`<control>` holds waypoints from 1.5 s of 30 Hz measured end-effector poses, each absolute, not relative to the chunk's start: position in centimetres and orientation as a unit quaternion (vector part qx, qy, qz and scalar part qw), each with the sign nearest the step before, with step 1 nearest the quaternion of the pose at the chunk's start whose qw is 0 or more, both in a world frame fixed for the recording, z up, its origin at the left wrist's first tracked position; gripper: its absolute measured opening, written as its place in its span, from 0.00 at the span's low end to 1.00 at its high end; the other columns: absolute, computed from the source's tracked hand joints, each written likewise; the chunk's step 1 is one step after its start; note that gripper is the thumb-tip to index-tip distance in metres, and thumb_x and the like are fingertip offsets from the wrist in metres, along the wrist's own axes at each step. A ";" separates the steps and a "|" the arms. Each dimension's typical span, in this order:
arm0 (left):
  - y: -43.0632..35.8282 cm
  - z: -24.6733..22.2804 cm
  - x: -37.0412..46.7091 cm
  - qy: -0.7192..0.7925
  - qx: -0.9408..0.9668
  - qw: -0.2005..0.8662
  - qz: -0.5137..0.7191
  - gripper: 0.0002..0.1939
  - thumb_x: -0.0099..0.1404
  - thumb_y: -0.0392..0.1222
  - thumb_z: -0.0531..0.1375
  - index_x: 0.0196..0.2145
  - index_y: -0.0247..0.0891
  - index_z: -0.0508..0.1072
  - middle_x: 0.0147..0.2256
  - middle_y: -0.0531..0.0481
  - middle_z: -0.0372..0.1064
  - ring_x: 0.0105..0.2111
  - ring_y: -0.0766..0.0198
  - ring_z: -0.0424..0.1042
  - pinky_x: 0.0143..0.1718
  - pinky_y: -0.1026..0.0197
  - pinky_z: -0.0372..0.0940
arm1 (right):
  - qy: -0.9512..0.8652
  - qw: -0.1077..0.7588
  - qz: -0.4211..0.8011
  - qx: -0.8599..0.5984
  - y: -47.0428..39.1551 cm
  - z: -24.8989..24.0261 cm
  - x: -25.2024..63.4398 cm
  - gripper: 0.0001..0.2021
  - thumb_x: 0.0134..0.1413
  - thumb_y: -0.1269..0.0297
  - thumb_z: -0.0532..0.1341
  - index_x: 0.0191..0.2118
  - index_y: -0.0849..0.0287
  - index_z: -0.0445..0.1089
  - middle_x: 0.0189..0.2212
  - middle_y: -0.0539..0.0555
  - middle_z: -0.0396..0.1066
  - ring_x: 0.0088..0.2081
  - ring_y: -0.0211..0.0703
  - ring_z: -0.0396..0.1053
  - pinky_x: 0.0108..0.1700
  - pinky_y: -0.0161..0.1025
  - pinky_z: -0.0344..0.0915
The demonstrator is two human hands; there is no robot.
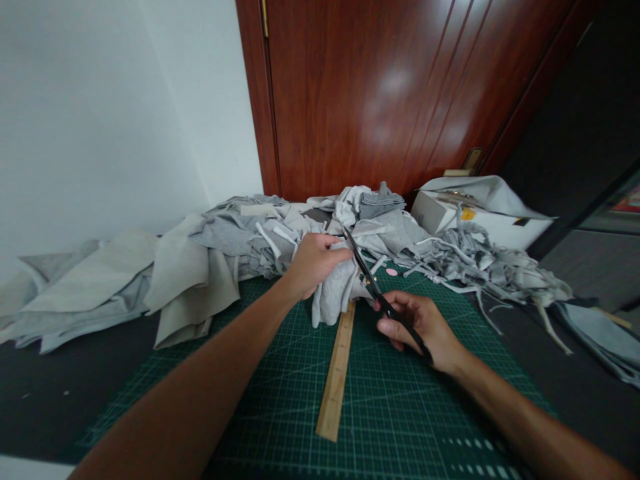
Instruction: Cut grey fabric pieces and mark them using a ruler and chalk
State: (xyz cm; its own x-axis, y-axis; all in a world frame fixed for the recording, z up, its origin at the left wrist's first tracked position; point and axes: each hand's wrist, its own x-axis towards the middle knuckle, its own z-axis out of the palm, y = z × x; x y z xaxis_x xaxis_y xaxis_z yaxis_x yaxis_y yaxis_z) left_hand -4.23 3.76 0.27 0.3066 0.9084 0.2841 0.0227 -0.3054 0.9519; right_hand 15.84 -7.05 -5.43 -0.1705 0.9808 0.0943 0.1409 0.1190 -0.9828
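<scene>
Pinched in my left hand (313, 263) is a light grey piece of fabric (334, 293), which hangs down in folds over the far end of a wooden ruler (338, 380). My right hand (423, 327) is closed around the handles of black scissors (373, 283). The blades point up and left, along the right edge of the fabric and near my left fingertips. Whether the blades are parted or bite into the cloth I cannot tell. Under both hands lies a green cutting mat (280, 400) with a grid.
Grey fabric pieces (225, 233) are heaped along the back and left. Thin fabric strips (480, 257) tangle at the right, before a white box (480, 210). A pink disc (391, 272) rests on the mat. Behind stand a brown wooden door (375, 100) and a white wall (125, 120).
</scene>
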 end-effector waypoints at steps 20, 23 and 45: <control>3.8 0.2 -4.2 0.359 0.672 0.457 0.460 0.06 0.52 0.41 0.67 0.22 0.38 0.76 0.22 0.54 0.71 0.25 0.64 0.70 0.24 0.65 0.59 | -0.616 0.431 0.453 -0.479 -7.1 -5.3 15.9 0.27 0.48 0.41 0.75 0.38 0.60 0.70 0.20 0.42 0.63 0.17 0.32 0.57 0.20 0.32 0.52; 3.7 0.3 -4.2 0.356 0.671 0.461 0.459 0.05 0.52 0.41 0.67 0.24 0.37 0.77 0.23 0.54 0.71 0.24 0.64 0.70 0.25 0.65 0.59 | -0.618 0.428 0.446 -0.487 -7.1 -5.2 15.9 0.26 0.48 0.42 0.75 0.38 0.60 0.71 0.20 0.42 0.63 0.18 0.32 0.58 0.20 0.32 0.52; 5.2 0.0 -4.4 0.291 0.620 0.485 0.543 0.14 0.54 0.48 0.73 0.32 0.35 0.80 0.30 0.51 0.76 0.29 0.64 0.73 0.32 0.61 0.65 | -0.683 0.155 0.070 -0.710 -5.0 -4.3 20.8 0.31 0.50 0.58 0.75 0.58 0.64 0.73 0.35 0.59 0.80 0.36 0.59 0.78 0.35 0.45 0.64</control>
State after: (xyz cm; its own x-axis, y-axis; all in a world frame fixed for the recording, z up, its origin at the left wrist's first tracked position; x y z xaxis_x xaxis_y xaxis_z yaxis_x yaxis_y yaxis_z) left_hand -4.42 5.20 0.02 0.2399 0.8886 0.3910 -0.1661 -0.3592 0.9184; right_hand 20.83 -5.05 -4.26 0.0565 0.9921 0.1124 0.9484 -0.0181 -0.3166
